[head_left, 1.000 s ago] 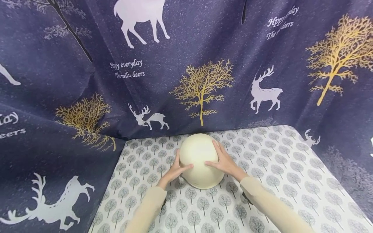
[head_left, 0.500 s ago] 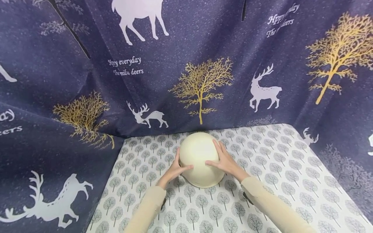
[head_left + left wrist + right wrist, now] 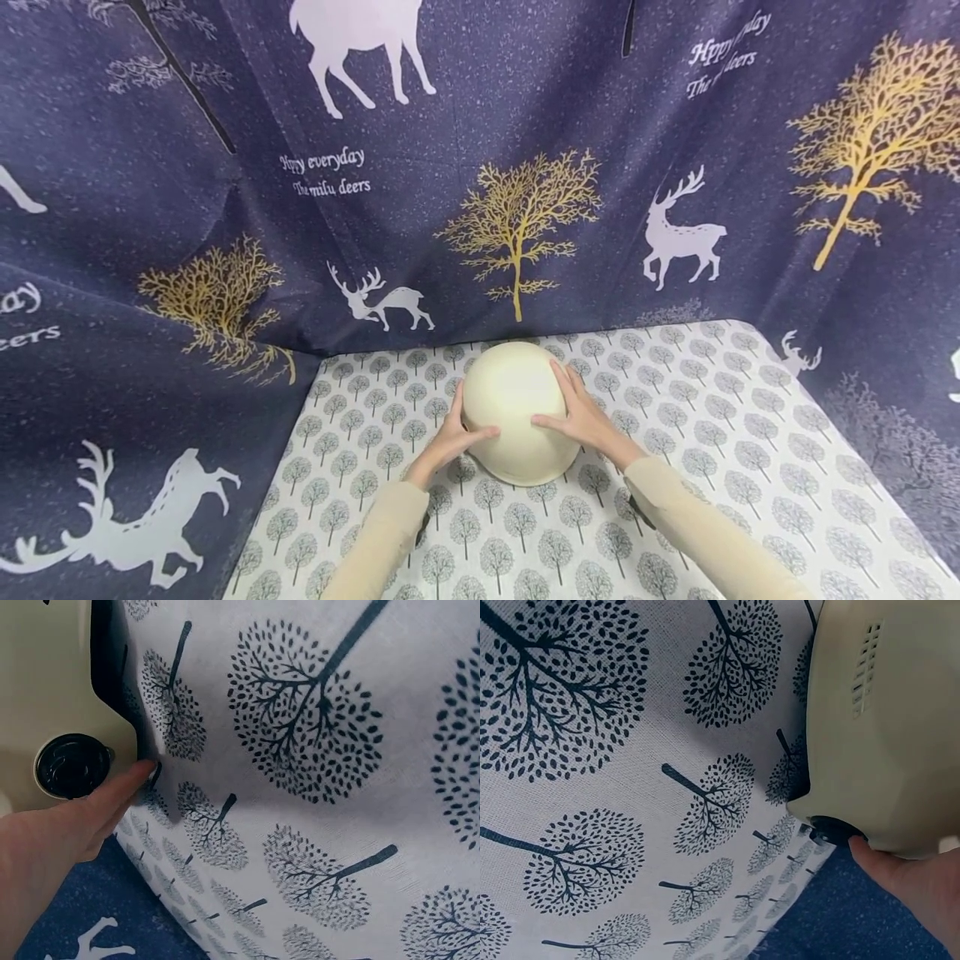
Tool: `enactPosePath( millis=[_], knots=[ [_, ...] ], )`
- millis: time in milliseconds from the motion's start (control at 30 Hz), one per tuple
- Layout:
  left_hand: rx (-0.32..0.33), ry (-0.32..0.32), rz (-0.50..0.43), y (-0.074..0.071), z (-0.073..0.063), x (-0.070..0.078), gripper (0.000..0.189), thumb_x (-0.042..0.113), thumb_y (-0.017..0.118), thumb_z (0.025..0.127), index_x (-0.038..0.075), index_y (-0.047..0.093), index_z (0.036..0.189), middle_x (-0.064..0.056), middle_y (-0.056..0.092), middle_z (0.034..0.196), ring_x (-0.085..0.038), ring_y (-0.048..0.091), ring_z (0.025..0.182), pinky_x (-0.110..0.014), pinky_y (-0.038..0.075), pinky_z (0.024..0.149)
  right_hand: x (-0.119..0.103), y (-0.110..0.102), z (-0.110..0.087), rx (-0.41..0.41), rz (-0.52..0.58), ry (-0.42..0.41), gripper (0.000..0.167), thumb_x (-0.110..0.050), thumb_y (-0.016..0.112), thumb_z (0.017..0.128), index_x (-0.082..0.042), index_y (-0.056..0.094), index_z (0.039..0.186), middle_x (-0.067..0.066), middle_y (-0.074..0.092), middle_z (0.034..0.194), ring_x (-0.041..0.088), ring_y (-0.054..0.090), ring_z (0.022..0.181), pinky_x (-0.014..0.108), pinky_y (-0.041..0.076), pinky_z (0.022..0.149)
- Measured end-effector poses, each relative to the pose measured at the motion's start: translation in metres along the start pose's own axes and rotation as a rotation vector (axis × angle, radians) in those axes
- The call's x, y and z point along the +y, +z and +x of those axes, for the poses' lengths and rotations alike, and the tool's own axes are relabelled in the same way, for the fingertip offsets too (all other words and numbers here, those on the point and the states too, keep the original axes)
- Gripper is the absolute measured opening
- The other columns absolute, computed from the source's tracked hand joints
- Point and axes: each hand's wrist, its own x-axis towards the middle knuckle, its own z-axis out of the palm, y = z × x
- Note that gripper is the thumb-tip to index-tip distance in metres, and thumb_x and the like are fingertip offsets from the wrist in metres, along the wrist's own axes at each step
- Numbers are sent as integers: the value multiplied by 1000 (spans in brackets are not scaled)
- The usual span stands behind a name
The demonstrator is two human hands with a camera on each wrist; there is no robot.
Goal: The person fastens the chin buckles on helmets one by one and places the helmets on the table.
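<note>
A cream, dome-shaped helmet sits on the patterned cloth with its smooth shell facing up. My left hand holds its left side, thumb across the near face and fingers along the flank. On the other side my right hand grips it, fingers spread up the shell and thumb pointing inward. In the left wrist view, fingers lie beside a round black fitting low on the shell. The right wrist view shows slotted vents and another black fitting, with a fingertip at it. The helmet's inside is hidden.
A white cloth with grey tree prints covers the table. Dark blue curtains with deer and gold trees hang behind it and at both sides, close to its edges.
</note>
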Motion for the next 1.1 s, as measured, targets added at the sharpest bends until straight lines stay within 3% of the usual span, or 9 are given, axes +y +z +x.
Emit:
enactPosePath(
  millis=[267, 467, 700, 900, 1033, 1100],
  knots=[
    [42, 5, 43, -6, -2, 13, 121, 39, 84, 72, 27, 0, 158, -18, 10, 164, -46, 17, 148, -68, 18, 116, -6, -3, -1, -11, 52, 35, 110, -61, 69, 80, -25, 0, 158, 26, -1, 162, 61, 24, 138, 78, 27, 102],
    [53, 21, 48, -15, -7, 23, 118, 43, 85, 70, 34, 5, 157, -19, 15, 162, -50, 26, 143, -70, 22, 113, -12, -2, -1, 6, 100, -6, 111, -57, 70, 80, -24, -2, 158, 27, 2, 161, 58, 19, 142, 78, 25, 103],
    [70, 30, 99, -23, -10, 30, 116, 44, 85, 70, 38, 6, 156, -22, 15, 162, -55, 26, 141, -74, 23, 109, -17, -1, 2, 33, 96, -51, 109, -53, 71, 81, -22, 0, 158, 24, 8, 161, 53, 27, 142, 74, 29, 106],
    [112, 44, 138, -28, -13, 39, 113, 41, 86, 70, 39, 13, 155, -28, 18, 158, -57, 23, 140, -77, 23, 106, -28, -4, 3, 3, 93, -48, 110, -56, 69, 81, -22, -1, 158, 26, 5, 160, 55, 27, 140, 74, 31, 105],
    [116, 52, 144, -29, -13, 42, 111, 44, 85, 70, 37, 14, 156, -26, 17, 159, -57, 20, 142, -78, 22, 106, -31, -6, 4, 13, 96, -47, 107, -53, 69, 82, -22, 0, 159, 28, 7, 159, 57, 28, 139, 74, 32, 104],
    [116, 57, 149, -29, -14, 42, 111, 44, 85, 70, 35, 15, 156, -27, 20, 156, -55, 27, 139, -76, 25, 106, -31, -6, 4, 13, 96, -41, 106, -52, 70, 83, -23, 1, 159, 28, 7, 159, 57, 29, 139, 74, 32, 104]
  ],
)
